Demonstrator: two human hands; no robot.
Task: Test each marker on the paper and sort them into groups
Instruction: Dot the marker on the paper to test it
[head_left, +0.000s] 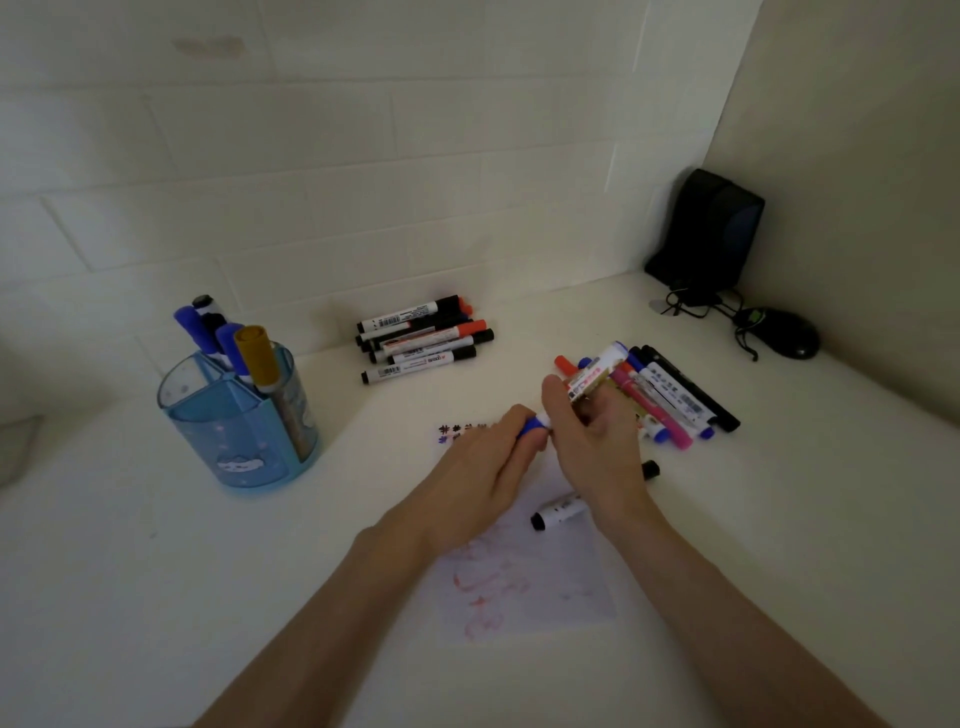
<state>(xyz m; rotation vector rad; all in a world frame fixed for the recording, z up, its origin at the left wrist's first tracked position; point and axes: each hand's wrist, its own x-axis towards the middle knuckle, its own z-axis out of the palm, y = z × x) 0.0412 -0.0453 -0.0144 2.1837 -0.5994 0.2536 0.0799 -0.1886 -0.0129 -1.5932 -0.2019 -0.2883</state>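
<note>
— Hands, what are they doing?
— The left hand (483, 467) is pinching the blue cap (530, 428) at one end of a marker (592, 376). The right hand (597, 447) is curling round its white barrel. Both are hovering over the scribbled paper (545, 582).
— And the other markers?
— The back pile (423, 338) is lying near the wall and the right pile (675, 397) just beside the right hand. A black marker (558, 512) is lying on the paper, and several are standing in the blue holder (234, 441).

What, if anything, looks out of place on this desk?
One black marker lies loose on the paper beneath the right hand, apart from the back pile and right pile.
</note>
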